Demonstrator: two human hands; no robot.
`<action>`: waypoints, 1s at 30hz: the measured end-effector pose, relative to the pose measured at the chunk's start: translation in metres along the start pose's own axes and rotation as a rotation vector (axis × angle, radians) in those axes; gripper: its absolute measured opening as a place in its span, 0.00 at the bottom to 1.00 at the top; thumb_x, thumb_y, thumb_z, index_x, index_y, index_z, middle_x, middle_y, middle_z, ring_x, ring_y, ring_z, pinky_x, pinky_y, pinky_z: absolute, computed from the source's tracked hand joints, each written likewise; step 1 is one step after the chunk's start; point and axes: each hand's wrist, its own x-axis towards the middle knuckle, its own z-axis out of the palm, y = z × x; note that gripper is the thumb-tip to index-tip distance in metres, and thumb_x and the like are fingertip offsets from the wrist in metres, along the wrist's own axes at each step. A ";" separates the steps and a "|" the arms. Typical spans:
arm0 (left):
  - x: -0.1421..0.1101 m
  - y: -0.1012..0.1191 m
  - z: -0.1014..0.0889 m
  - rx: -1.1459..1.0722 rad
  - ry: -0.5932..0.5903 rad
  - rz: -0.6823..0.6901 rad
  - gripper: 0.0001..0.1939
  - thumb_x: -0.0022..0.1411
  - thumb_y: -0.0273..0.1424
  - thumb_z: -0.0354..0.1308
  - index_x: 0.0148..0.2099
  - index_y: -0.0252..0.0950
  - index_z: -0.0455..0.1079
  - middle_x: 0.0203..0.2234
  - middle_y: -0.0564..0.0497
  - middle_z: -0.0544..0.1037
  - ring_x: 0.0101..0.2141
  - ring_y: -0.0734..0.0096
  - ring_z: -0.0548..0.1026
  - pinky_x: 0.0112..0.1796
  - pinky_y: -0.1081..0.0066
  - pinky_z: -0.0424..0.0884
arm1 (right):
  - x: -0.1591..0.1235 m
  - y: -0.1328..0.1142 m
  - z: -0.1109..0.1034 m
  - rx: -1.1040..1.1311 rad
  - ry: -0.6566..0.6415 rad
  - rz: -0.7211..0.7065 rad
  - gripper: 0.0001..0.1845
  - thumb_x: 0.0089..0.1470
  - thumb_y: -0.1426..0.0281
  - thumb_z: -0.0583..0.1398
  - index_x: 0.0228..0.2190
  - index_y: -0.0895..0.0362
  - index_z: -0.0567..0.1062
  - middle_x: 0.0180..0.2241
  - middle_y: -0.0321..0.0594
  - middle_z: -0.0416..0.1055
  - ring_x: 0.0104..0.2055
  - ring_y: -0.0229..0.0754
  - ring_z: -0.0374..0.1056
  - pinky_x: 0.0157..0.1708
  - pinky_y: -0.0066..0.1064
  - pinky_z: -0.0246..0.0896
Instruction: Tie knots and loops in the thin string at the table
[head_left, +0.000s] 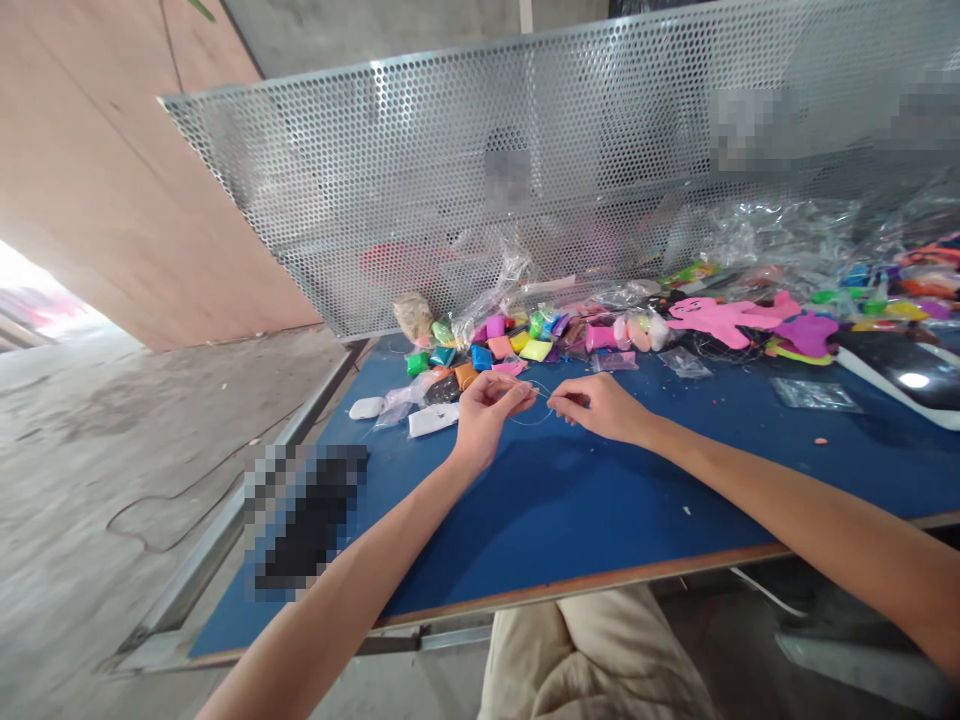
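Thumb and fingers of my left hand are pinched together on a thin pale string, which hangs in a small loop between my hands. My right hand pinches the same string a little to the right. Both hands hover over the blue tabletop. Just beyond my left hand lie small colourful clay packets, among them a yellow packet and an orange packet. A white packet sits beside the left hand. Whether anything else is between the fingertips is too small to tell.
A perforated metal panel rises behind the table. Along its foot lie a pink figure-shaped piece, a purple piece and clear plastic bags. A black-and-white object stands at right. A blurred dark object lies at left.
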 end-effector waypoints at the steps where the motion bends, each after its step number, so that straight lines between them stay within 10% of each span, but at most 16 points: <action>1: 0.000 0.000 0.000 -0.001 0.007 -0.001 0.16 0.51 0.35 0.72 0.36 0.33 0.71 0.32 0.48 0.81 0.35 0.65 0.82 0.41 0.64 0.79 | 0.000 0.000 0.001 0.008 -0.009 0.006 0.15 0.62 0.60 0.57 0.31 0.55 0.77 0.27 0.37 0.76 0.25 0.38 0.71 0.29 0.29 0.64; 19: -0.001 0.004 -0.007 0.055 -0.079 -0.161 0.19 0.54 0.40 0.69 0.45 0.36 0.72 0.43 0.46 0.78 0.43 0.58 0.79 0.23 0.72 0.78 | 0.000 0.013 0.006 0.461 -0.227 0.102 0.18 0.61 0.59 0.59 0.47 0.57 0.75 0.35 0.43 0.79 0.33 0.42 0.77 0.37 0.36 0.74; 30: -0.001 -0.001 -0.004 0.150 -0.086 -0.061 0.19 0.59 0.40 0.66 0.46 0.35 0.67 0.38 0.45 0.81 0.39 0.64 0.80 0.36 0.67 0.77 | 0.003 0.011 -0.002 0.232 -0.068 0.104 0.14 0.57 0.58 0.62 0.38 0.54 0.81 0.33 0.39 0.78 0.29 0.39 0.72 0.32 0.32 0.68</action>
